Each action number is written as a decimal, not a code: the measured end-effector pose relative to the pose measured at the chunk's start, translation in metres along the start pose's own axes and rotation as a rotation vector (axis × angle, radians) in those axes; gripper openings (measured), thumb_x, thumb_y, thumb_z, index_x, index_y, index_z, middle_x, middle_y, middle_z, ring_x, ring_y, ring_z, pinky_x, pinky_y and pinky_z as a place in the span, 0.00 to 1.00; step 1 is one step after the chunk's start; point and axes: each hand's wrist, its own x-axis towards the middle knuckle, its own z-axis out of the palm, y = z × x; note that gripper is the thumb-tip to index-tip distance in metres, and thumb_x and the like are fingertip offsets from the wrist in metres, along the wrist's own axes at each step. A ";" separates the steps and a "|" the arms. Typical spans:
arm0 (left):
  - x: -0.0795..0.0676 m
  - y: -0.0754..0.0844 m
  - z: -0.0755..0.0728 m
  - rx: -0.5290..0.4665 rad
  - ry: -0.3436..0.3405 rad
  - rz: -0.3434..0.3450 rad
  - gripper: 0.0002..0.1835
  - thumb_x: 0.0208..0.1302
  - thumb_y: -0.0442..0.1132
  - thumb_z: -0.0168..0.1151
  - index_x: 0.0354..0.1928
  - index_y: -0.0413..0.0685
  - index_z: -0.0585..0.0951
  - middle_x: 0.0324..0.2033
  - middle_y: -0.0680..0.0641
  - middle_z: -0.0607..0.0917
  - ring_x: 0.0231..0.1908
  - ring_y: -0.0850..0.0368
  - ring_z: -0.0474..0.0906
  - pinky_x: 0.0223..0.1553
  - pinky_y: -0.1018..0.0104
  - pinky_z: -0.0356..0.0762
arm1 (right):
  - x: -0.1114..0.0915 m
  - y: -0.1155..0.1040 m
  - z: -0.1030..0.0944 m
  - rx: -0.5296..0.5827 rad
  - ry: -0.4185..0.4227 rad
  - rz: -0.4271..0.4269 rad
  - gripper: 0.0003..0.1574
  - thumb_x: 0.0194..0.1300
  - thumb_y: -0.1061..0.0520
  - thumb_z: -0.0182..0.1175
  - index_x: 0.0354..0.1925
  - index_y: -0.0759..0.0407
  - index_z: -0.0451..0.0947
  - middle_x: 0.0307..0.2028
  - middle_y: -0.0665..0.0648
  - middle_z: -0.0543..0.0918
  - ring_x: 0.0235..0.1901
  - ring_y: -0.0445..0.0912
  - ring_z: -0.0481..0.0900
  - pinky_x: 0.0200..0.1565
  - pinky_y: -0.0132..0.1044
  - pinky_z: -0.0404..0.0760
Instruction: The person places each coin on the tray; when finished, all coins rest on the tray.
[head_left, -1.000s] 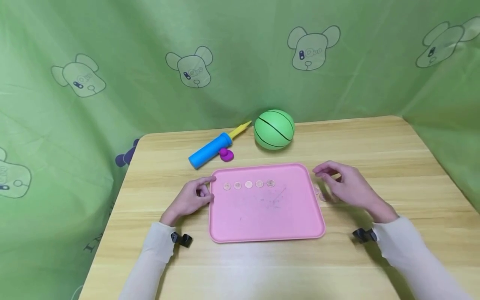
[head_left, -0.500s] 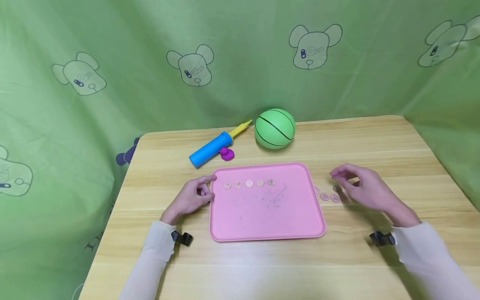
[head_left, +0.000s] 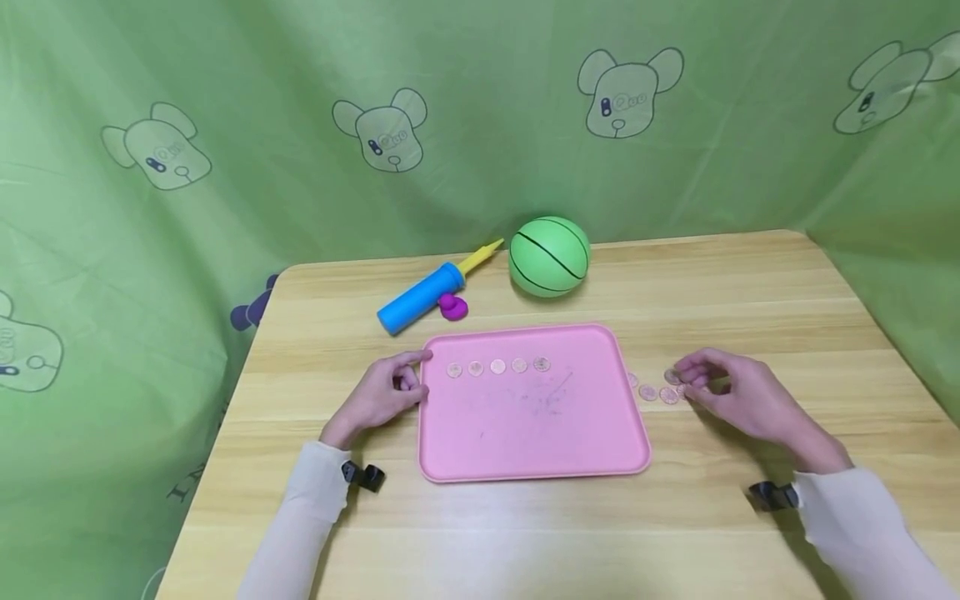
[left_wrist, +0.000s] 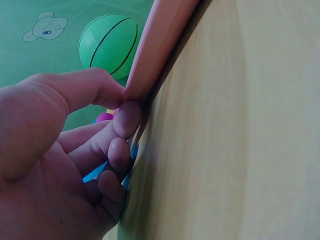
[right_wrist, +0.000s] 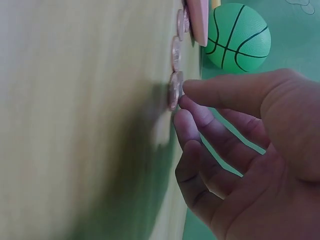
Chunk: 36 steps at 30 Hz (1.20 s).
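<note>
On the left side, my left hand (head_left: 381, 393) touches the rim of a pink tray (head_left: 525, 450) with thumb and index finger, its other fingers loosely bent; the left wrist view shows the thumb tip against the tray's edge. A row of several coins (head_left: 498, 367) lies across the upper left of the tray. My right hand (head_left: 742, 396) is right of the tray, fingertips right at a small group of coins (head_left: 648, 392) on the table. In the right wrist view its thumb and index fingertip are close beside the nearest coin (right_wrist: 174, 91), which stands out edge-on.
Behind the tray lie a blue hand pump (head_left: 420, 298) with a yellow nozzle and a small purple knobbed piece (head_left: 453, 307). A green ball (head_left: 550, 257) with black lines sits at the back of the wooden table (head_left: 525, 542). Green curtain (head_left: 480, 50) surrounds it.
My right hand has moved right from the tray's edge and down to the coins at the far end, uncovering several coins beside the tray. My left hand stays at the rim.
</note>
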 end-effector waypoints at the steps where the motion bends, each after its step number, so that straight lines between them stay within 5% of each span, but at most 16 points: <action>1: 0.000 0.000 0.000 -0.001 0.000 0.000 0.34 0.70 0.31 0.70 0.76 0.37 0.75 0.33 0.47 0.87 0.35 0.58 0.79 0.43 0.70 0.78 | -0.001 0.000 0.000 -0.006 0.004 0.000 0.20 0.63 0.68 0.76 0.53 0.60 0.87 0.42 0.54 0.92 0.40 0.31 0.83 0.43 0.24 0.85; 15: 0.000 -0.001 0.000 -0.019 -0.001 0.007 0.34 0.69 0.30 0.70 0.76 0.35 0.75 0.32 0.47 0.87 0.34 0.58 0.79 0.43 0.70 0.78 | -0.003 0.004 0.003 -0.044 0.008 -0.002 0.21 0.62 0.64 0.78 0.53 0.58 0.88 0.40 0.50 0.90 0.38 0.32 0.81 0.42 0.23 0.82; 25: 0.000 0.000 0.000 -0.017 0.000 0.008 0.33 0.69 0.29 0.70 0.76 0.36 0.75 0.32 0.47 0.87 0.34 0.57 0.79 0.43 0.70 0.78 | 0.006 -0.004 0.000 -0.064 -0.162 0.046 0.22 0.68 0.65 0.73 0.58 0.65 0.82 0.38 0.53 0.82 0.36 0.36 0.73 0.37 0.30 0.76; 36: 0.000 0.001 0.000 -0.015 0.001 0.005 0.33 0.69 0.30 0.70 0.76 0.36 0.75 0.32 0.47 0.87 0.35 0.57 0.79 0.44 0.70 0.78 | 0.003 -0.006 0.002 -0.033 -0.033 0.013 0.25 0.60 0.68 0.78 0.55 0.63 0.84 0.35 0.51 0.86 0.34 0.33 0.81 0.38 0.27 0.83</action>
